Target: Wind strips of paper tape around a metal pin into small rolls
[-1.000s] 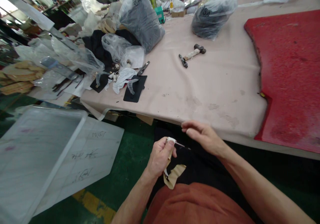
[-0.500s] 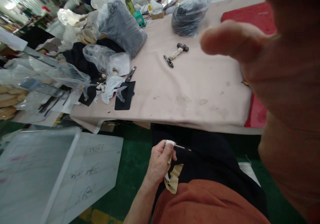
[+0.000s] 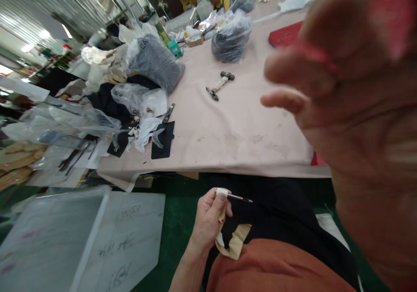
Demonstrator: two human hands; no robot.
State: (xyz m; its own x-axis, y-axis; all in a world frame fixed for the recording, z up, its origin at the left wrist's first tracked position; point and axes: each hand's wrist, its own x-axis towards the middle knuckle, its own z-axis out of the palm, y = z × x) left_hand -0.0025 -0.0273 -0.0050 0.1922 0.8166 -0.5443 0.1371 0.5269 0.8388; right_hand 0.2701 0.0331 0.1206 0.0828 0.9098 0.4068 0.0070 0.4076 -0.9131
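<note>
Tool: thin dark-tipped pin with white-wrapped end (image 3: 233, 195), held level below the table edge, over the lap.
Strip: curled tan strip (image 3: 235, 242) hung from the same grip.
Left hand (image 3: 210, 216): thumb and fingers clamped on the wrapped end.
Right hand (image 3: 342, 92): raised close to the camera, blurred, fingers apart.
Change: a second earlier it sat by the pin tip, at the edge of the pink-covered table (image 3: 234, 131).

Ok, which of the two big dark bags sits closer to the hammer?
The right-hand bag, just beyond the hammer; the other bag lies further left, beside the black cloth.
</note>
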